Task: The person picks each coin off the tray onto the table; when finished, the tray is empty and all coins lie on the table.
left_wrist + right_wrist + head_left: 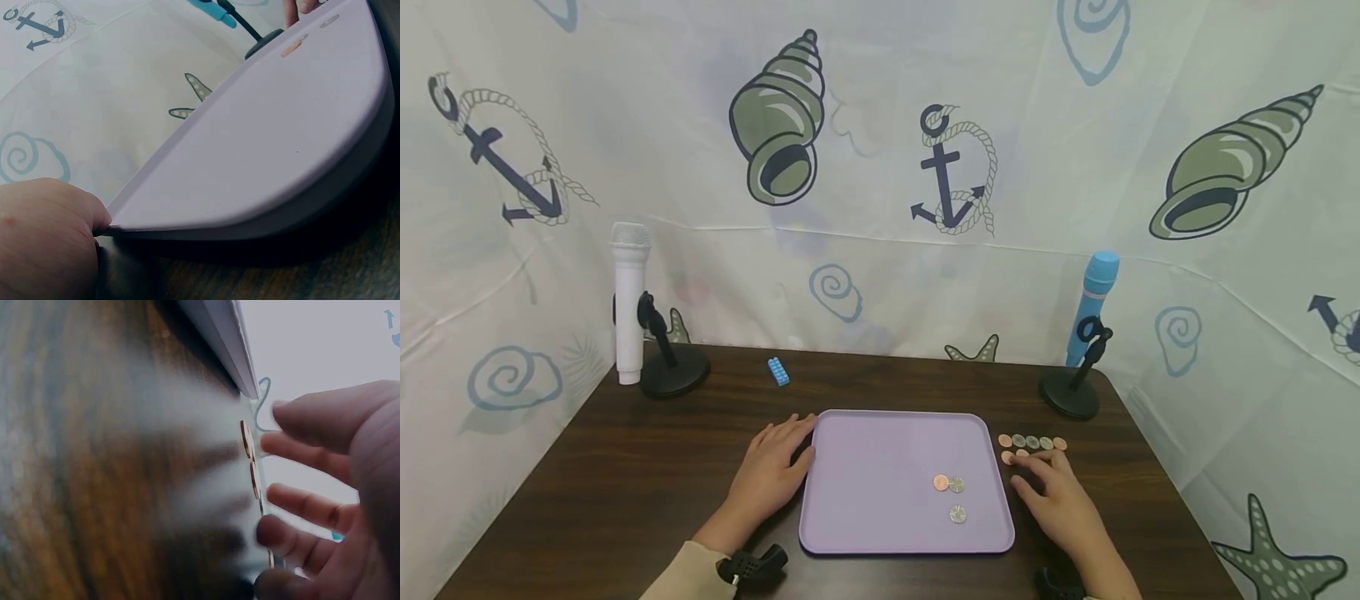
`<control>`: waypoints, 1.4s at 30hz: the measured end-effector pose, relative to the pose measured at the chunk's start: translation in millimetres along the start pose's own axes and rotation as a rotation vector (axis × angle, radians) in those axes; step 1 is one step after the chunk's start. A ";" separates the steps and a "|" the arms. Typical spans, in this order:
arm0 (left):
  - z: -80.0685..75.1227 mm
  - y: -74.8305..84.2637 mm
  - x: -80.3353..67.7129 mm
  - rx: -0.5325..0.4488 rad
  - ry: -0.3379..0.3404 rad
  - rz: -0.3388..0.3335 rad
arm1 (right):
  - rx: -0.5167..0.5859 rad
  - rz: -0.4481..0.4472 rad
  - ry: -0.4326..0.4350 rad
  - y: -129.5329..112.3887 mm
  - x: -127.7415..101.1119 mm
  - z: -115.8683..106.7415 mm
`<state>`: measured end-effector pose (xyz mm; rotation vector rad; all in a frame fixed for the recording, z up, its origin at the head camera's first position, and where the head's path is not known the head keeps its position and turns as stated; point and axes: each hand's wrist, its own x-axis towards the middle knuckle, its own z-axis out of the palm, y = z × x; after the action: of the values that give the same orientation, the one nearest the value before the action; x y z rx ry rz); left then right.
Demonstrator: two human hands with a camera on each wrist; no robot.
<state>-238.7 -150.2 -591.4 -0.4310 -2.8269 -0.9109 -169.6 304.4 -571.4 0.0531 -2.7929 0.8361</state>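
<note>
A lilac tray (880,483) lies on the table. On its right part are a copper coin (941,482) and a silver coin (956,484) side by side, with another silver coin (958,514) nearer the front. My left hand (772,467) rests at the tray's left edge, fingers extended, fingertips at the far corner. Right of the tray, a back row of several copper and silver coins (1032,442) lies on the wood. My right hand (1060,504) is over the front row, fingertips at a copper coin (1007,457), fingers loosely bent and partly hiding that row.
A white microphone (630,308) on a black stand (675,371) is at the back left. At the back right, a blue microphone (1092,304) leans on its own stand (1070,393). A small blue toy brick (778,372) lies behind the tray. Patterned cloth hangs behind the table.
</note>
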 end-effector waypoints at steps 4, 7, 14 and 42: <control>1.1 -0.5 -0.9 -0.003 0.000 0.004 | 0.047 -0.031 0.061 -2.0 -0.4 1.4; 2.2 -0.6 -0.9 0.001 -0.003 0.005 | 0.076 -0.051 0.076 -8.6 -2.9 0.8; 2.4 -0.4 0.4 0.014 -0.001 0.009 | 0.092 -0.146 -0.038 -33.5 -8.5 5.3; 2.0 -2.8 1.6 0.022 0.007 0.015 | 0.070 -0.181 -0.328 -47.5 -9.7 19.4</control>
<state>-241.1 -150.9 -594.2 -0.4444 -2.8204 -0.8753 -159.5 253.7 -563.7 0.4892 -2.9948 0.9531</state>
